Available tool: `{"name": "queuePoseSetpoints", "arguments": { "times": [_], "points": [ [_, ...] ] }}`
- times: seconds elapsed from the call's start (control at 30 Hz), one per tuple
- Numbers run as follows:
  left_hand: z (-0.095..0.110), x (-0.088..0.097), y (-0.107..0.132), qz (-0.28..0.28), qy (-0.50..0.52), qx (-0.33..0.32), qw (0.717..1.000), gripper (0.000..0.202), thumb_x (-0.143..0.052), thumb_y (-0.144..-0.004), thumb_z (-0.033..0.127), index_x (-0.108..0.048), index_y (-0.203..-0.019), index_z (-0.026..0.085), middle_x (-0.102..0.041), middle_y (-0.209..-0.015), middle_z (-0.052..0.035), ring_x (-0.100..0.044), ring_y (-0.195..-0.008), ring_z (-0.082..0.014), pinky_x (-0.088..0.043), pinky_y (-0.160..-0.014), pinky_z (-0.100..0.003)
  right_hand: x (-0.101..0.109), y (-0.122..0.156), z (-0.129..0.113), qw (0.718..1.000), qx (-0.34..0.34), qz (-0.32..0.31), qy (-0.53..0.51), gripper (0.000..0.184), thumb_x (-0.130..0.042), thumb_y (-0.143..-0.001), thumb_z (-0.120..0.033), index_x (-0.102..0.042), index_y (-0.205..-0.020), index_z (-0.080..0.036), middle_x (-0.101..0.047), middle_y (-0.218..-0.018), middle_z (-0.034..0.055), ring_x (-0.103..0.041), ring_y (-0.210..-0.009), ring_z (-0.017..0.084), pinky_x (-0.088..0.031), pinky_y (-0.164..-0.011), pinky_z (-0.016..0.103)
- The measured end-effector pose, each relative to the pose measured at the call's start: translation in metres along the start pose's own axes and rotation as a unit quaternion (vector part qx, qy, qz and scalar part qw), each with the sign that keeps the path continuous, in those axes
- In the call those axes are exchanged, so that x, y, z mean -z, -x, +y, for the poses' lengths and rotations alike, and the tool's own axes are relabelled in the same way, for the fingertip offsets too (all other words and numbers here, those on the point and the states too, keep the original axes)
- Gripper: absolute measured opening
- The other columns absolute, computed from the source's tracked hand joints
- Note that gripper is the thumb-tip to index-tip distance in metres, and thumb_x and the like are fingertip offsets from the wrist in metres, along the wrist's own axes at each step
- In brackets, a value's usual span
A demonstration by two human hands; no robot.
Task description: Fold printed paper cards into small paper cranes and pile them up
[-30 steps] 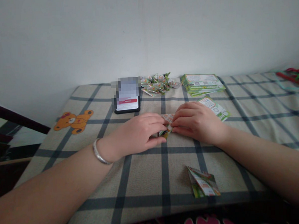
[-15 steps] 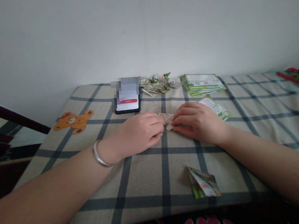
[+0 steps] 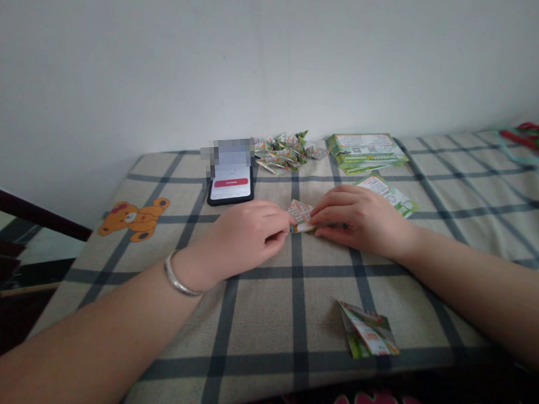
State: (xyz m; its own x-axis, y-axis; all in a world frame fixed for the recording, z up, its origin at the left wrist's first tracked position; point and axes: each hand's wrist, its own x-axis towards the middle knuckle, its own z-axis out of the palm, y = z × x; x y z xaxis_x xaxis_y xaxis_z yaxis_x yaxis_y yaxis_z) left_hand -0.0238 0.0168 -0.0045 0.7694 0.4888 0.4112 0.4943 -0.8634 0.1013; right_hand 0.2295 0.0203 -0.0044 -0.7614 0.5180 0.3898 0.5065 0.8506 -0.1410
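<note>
Two hands grasp opposite ends of a small folded paper (image 3: pixel 301 211): the left hand (image 3: pixel 251 234) and the right hand (image 3: pixel 363 218) both pinch with fingertips. The paper sits to the right of the phone (image 3: pixel 231 191), nearer the wearer. The step in hand looks like pressing a crease; the next move seems to call for keeping the edges aligned. Right of the phone lie folded pieces (image 3: pixel 282 159), then a card stack (image 3: pixel 368 151).

The central piece (image 3: pixel 301 212) was creased paper, the stack (image 3: pixel 369 147) at one o'clock smooth paper, the bangle (image 3: pixel 176 278) shiny metal, the phone (image 3: pixel 231 191) glossy, the cloth (image 3: pixel 258 323) matt.
</note>
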Motion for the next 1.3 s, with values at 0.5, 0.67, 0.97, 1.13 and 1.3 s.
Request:
{"name": "queuePoseSetpoints", "arguments": {
  "times": [0.5, 0.67, 0.97, 1.13, 1.3],
  "points": [
    [-0.0018, -0.0016, 0.0004, -0.002, 0.002, -0.015, 1.0, 0.02, -0.05, -0.087, 0.014, -0.069, -0.091, 0.018, -0.072, -0.088, -0.004, -0.067, -0.087, -0.0173, -0.053, -0.081, -0.031, 0.0026, -0.0005, -0.0065, 1.0, -0.025, -0.008, -0.015, 0.02, -0.058, -0.092, -0.033, -0.075, -0.09, -0.022, -0.071, -0.09, 0.0057, -0.06, -0.083, 0.019, -0.045, -0.074, 0.034],
    [-0.0017, -0.0014, 0.0008, -0.014, 0.001, -0.012, 1.0, 0.018, -0.051, -0.086, 0.015, -0.068, -0.093, 0.017, -0.071, -0.09, -0.0058, -0.066, -0.089, -0.0188, -0.053, -0.082, -0.033, 0.0022, -0.0013, -0.0083, 0.998, -0.056, -0.022, -0.033, 0.02, -0.059, -0.092, -0.031, -0.076, -0.087, -0.021, -0.07, -0.09, 0.0055, -0.061, -0.082, 0.018, -0.046, -0.075, 0.033],
    [0.0012, 0.0009, -0.0003, -0.046, 0.029, 0.0, 0.998, 0.016, -0.055, -0.092, 0.024, -0.068, -0.096, 0.015, -0.069, -0.096, -0.008, -0.064, -0.097, -0.0216, -0.051, -0.089, -0.036, 0.0016, -0.0023, -0.0084, 0.996, -0.065, -0.013, -0.053, 0.019, -0.06, -0.091, -0.03, -0.075, -0.087, -0.02, -0.069, -0.089, 0.0053, -0.061, -0.082, 0.018, -0.046, -0.075, 0.033],
    [0.0009, -0.0004, -0.0017, -0.032, 0.064, 0.028, 0.997, 0.013, -0.06, -0.09, 0.024, -0.069, -0.09, 0.015, -0.069, -0.092, -0.006, -0.064, -0.09, -0.0197, -0.051, -0.083, -0.034, 0.0018, -0.0026, -0.0093, 0.997, -0.067, -0.018, -0.043, 0.019, -0.06, -0.091, -0.029, -0.075, -0.086, -0.019, -0.069, -0.089, 0.0059, -0.061, -0.082, 0.018, -0.046, -0.075, 0.032],
    [0.0021, -0.0011, -0.0024, -0.017, 0.074, 0.04, 0.996, 0.011, -0.059, -0.09, 0.019, -0.069, -0.088, 0.015, -0.07, -0.092, -0.0046, -0.064, -0.089, -0.0186, -0.051, -0.082, -0.032, 0.0021, -0.0021, -0.0092, 0.997, -0.067, -0.026, -0.041, 0.018, -0.061, -0.091, -0.029, -0.076, -0.087, -0.02, -0.069, -0.091, 0.0056, -0.061, -0.084, 0.018, -0.046, -0.077, 0.032]
  ]
}}
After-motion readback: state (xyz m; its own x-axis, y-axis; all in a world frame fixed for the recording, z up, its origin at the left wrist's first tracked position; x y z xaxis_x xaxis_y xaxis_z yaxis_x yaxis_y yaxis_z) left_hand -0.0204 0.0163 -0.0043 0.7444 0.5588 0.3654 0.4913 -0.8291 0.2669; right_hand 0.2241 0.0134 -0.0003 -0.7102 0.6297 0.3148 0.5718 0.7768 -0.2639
